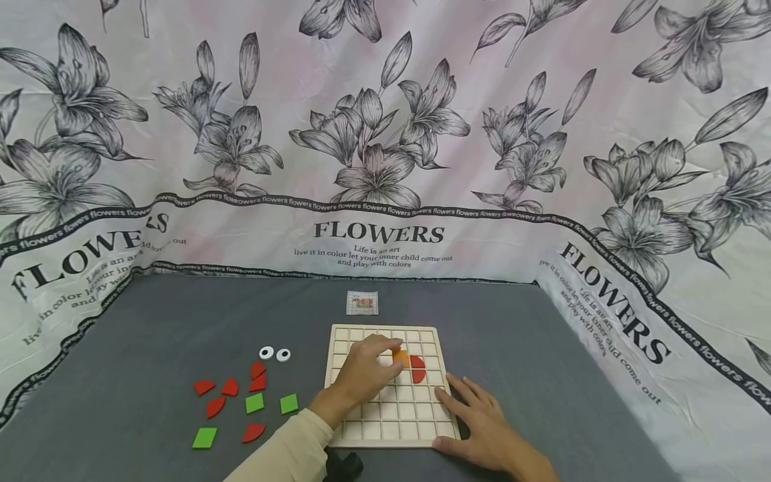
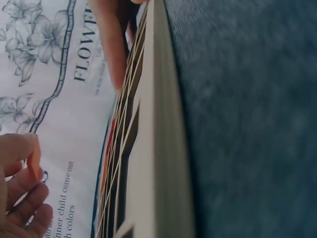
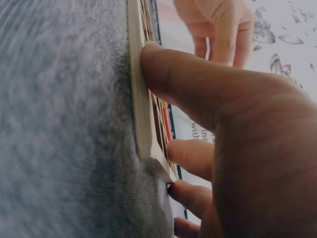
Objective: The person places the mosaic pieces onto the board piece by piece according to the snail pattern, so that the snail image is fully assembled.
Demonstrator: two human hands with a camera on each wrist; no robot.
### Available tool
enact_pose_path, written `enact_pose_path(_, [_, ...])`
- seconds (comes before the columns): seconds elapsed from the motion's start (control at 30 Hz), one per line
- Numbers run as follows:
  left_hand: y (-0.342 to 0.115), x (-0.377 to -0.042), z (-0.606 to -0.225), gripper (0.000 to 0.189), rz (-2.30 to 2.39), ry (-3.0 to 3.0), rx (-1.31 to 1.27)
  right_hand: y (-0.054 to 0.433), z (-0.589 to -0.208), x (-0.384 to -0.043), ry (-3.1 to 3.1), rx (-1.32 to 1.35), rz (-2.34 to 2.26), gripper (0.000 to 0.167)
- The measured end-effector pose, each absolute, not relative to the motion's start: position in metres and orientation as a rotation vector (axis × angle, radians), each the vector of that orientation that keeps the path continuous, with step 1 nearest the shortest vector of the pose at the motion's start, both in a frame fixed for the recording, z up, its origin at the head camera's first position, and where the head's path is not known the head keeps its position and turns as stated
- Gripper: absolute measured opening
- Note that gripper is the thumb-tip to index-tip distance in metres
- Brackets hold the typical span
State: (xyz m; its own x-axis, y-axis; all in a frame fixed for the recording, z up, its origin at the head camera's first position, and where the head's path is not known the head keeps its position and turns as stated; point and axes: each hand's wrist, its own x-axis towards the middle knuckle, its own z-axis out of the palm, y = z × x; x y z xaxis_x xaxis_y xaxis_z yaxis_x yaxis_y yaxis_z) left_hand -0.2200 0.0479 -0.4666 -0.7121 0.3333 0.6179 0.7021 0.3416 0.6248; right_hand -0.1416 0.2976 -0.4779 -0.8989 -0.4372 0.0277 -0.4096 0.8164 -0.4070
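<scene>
Orange piece (image 2: 33, 163): pinched in the left hand, raised off the board; we see it edge-on in the left wrist view.
Left hand (image 1: 366, 369): grip clamped on the orange piece, thumb to one side, fingertip to the other. Arm reaches over the board's left part in a cream sleeve (image 1: 289, 447).
Orange at board level: left wrist view also gives us an orange strip (image 2: 104, 171) down on the grid, next to red. From the head view we can't cleanly split it from the held one.
Red on the grid: two quarter-rounds, upper (image 1: 417, 361) and lower (image 1: 418, 376), straight sides together, curves facing right, just beside the orange.
Board (image 1: 391, 443): pale wood, gridded into square cells, flat on the table.
Right hand (image 1: 482, 422): grip apart, fingers spread along the board's right edge, thumb touching the near right corner.
Loose parts, left of board: six red pieces (image 1: 253, 433), three green pieces (image 1: 205, 438), two white eye discs (image 1: 266, 353) side by side farther back.
Card (image 1: 362, 303): small, behind the board, colored picture on it.
Table (image 1: 150, 321): gray cloth surface.
Backdrop (image 1: 385, 244): white, gray lilies, "FLOWERS" lettering.
</scene>
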Motion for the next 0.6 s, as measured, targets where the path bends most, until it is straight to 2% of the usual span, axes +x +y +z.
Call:
enact_pose_path(0.3, [0.056, -0.221, -0.485, 0.040, -1.413, -2.315, -0.874, 0.298, -0.478, -0.141, 2.973, -0.713, -0.619, 0.078])
enact_pose_path(0.6, [0.061, -0.220, -0.498, 0.033, -1.417, -2.321, -0.879, 0.299, -0.479, -0.140, 2.981, -0.723, -0.613, 0.078])
